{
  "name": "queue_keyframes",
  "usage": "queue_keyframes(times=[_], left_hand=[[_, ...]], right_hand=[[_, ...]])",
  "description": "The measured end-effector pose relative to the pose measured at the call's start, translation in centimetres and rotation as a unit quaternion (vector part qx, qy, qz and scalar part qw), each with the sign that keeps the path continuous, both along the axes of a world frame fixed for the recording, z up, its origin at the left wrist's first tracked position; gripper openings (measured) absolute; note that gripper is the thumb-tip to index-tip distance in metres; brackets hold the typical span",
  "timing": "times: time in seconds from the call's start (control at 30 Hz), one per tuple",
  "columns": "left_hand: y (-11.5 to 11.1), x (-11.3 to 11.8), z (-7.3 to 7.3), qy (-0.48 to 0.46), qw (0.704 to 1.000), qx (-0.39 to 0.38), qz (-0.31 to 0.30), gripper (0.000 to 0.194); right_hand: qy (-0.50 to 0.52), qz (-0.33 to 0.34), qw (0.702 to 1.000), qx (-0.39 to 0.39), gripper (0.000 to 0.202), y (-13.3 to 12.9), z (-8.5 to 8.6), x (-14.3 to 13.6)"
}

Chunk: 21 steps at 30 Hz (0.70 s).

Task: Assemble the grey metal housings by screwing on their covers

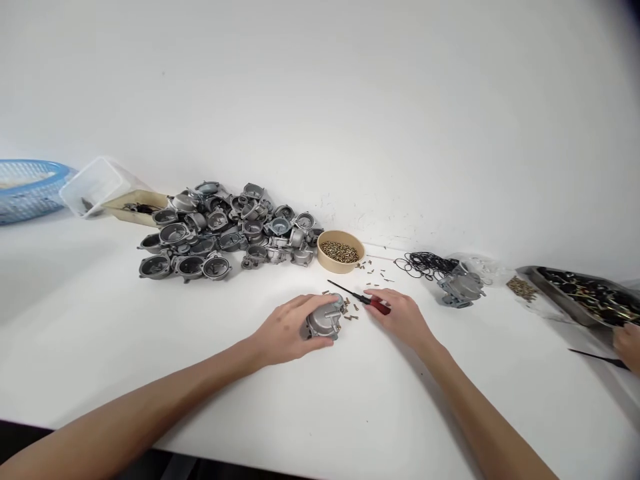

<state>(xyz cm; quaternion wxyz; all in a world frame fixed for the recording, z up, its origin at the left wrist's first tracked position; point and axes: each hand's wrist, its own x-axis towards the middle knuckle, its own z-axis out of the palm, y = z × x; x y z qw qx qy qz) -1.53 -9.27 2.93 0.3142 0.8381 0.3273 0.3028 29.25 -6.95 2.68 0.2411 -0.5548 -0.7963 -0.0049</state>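
My left hand [287,330] is wrapped round a grey metal carburetor body [324,321] that rests on the white table. To its right, my right hand [400,317] grips a screwdriver [374,305] by its red and black handle. The dark shaft points left, its tip just above the carburetor. Several small brass screws [354,317] lie loose between the two hands. Behind them stands a round tan bowl [340,269] filled with more such screws, some of which are scattered to its right.
Many grey carburetor bodies [230,233] are heaped back left, beside a cream bin [137,207], a clear container [97,187] and a blue basket [35,200]. Black rubber rings [430,265], another carburetor [461,288] and a metal tray [585,293] stand right. Another person's hand [627,345] holds a dark tool.
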Motion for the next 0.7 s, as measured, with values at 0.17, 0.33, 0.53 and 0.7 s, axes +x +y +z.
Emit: queue_keyframes(times=[0.17, 0.33, 0.53, 0.7], left_hand=[[0.2, -0.1, -0.2, -0.05, 0.999, -0.006, 0.001, 0.061], [0.3, -0.2, -0.5, -0.075, 0.997, -0.022, 0.004, 0.061], [0.9, -0.4, -1.1, -0.08, 0.996, -0.022, -0.019, 0.065], [1.3, -0.3, -1.5, -0.058, 0.998, 0.01, -0.039, 0.068]], right_hand=[[0.08, 0.015, 0.992, 0.094, 0.018, -0.2, 1.7, -0.4], [0.177, 0.0, 0.959, 0.221, 0.019, -0.6, 7.6, -1.0], [0.303, 0.098, 0.862, 0.394, 0.031, -0.6, 15.5, -4.2], [0.249, 0.286, 0.876, 0.297, 0.025, -0.6, 16.4, -6.6]])
